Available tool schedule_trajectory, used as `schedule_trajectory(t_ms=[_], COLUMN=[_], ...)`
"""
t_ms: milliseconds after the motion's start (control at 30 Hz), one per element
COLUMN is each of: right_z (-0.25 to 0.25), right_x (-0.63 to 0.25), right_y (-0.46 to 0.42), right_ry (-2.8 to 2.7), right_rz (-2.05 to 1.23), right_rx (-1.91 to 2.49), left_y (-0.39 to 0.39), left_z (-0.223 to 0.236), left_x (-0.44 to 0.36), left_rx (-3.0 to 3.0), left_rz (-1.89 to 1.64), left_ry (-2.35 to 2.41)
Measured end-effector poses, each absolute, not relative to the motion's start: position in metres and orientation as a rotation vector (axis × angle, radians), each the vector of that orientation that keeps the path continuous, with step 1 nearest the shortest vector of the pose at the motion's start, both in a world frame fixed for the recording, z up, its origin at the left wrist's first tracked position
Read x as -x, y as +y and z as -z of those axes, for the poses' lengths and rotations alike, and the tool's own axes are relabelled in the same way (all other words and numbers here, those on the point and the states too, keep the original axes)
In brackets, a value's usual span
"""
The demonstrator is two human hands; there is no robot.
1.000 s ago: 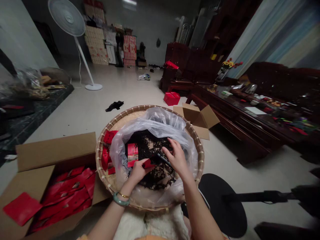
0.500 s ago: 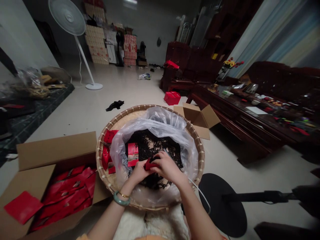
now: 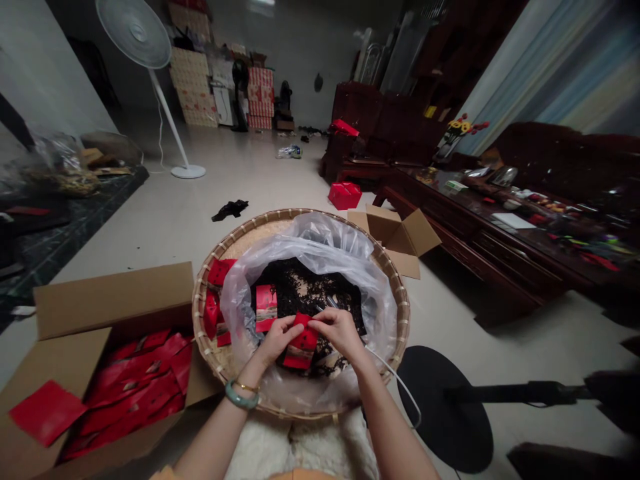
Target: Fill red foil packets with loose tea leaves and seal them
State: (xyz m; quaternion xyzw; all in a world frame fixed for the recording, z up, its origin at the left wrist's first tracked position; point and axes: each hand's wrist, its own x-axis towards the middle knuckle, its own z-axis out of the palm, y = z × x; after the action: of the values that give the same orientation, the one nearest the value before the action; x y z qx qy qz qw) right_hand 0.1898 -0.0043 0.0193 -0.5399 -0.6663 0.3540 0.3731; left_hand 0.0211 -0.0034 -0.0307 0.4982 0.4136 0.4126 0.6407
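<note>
Our left hand [image 3: 277,340] and right hand [image 3: 341,333] pinch a red packet [image 3: 301,345] together, their fingers closed on its top edge, holding it over dark tea leaves [image 3: 330,283] inside a clear plastic bag [image 3: 310,243]. Another packet [image 3: 266,308] lies upright against the leaves. The bag sits in a round woven tray [image 3: 295,223], just beside a cardboard box [image 3: 107,300] filled with flat red packets [image 3: 125,393].

The bare left forearm [image 3: 215,433] and right forearm [image 3: 393,427] angle inward from the bottom of the view, bringing both hands close together. The left hand [image 3: 277,339] and right hand [image 3: 340,333] turn palm-down, their fingertips [image 3: 316,324] curled and pinching. The left wrist [image 3: 246,379] wears a pale green bangle [image 3: 240,398] and a thin gold bracelet [image 3: 245,386]
</note>
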Motion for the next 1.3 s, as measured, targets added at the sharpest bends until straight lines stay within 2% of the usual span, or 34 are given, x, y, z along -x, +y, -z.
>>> schedule_trajectory(t_ms=[433,633,733,967,1167,1300], right_z=[0.002,0.01,0.019,0.028,-0.019,-0.041], right_x=[-0.183,-0.215,-0.224,-0.235,-0.249,-0.235], right_y=[0.006,0.009,0.003,0.006,-0.001,-0.005], right_ry=[-1.668,-1.879,-2.016,-1.898,-1.91,-2.128], right_rz=[-0.975,-0.427,-0.317,-0.507,-0.981,-0.995], right_rx=[1.407,1.832,2.075,1.937,1.436,1.428], left_y=[-0.004,-0.006,-0.006,-0.006,-0.005,-0.004], left_z=[0.03,0.027,0.026,0.026,0.03,0.032], left_x=[-0.024,-0.025,-0.025,-0.025,-0.027,-0.027], left_rx=[-0.996,-0.761,-0.713,-0.735,-0.906,-1.076], left_rz=[-0.861,-0.848,-0.868,-0.882,-0.867,-0.855], left_ry=[1.039,0.976,0.959,0.978,1.02,1.006])
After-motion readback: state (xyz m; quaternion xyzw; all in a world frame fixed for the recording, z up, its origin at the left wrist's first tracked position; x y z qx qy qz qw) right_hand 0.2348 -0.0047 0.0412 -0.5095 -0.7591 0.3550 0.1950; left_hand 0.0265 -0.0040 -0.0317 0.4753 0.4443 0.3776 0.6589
